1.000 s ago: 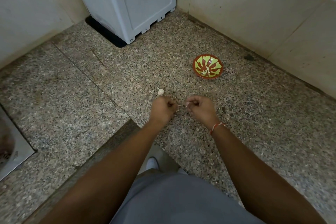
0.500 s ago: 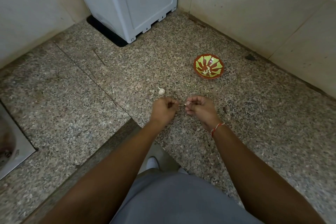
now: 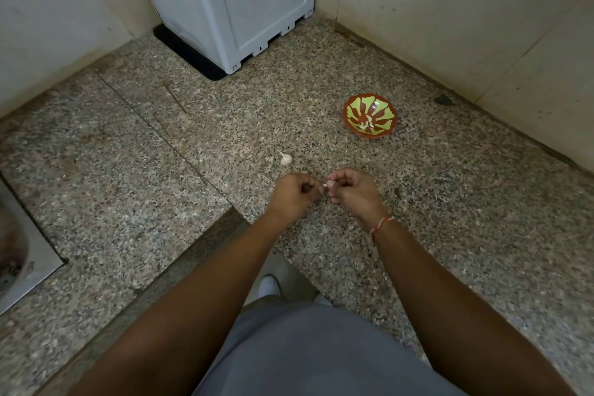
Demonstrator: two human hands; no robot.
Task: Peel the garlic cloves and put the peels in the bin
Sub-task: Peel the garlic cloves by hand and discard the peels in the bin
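Note:
Over the speckled granite counter my left hand (image 3: pixel 294 194) and my right hand (image 3: pixel 352 191) meet with curled fingers. Between their fingertips they pinch a small pale garlic clove (image 3: pixel 325 185), mostly hidden by the fingers. A piece of a garlic bulb (image 3: pixel 285 158) with its stalk lies on the counter just beyond my left hand. Farther right stands a red and green patterned bowl (image 3: pixel 369 115) with a few peeled cloves inside.
A grey plastic box (image 3: pixel 244 0) stands in the back corner against tiled walls. A steel sink (image 3: pixel 22 267) is set into the counter at the far left. The counter's front edge (image 3: pixel 205 235) steps inward just below my hands.
My two hands have drawn a little closer together around the clove. The rest of the scene has not moved.

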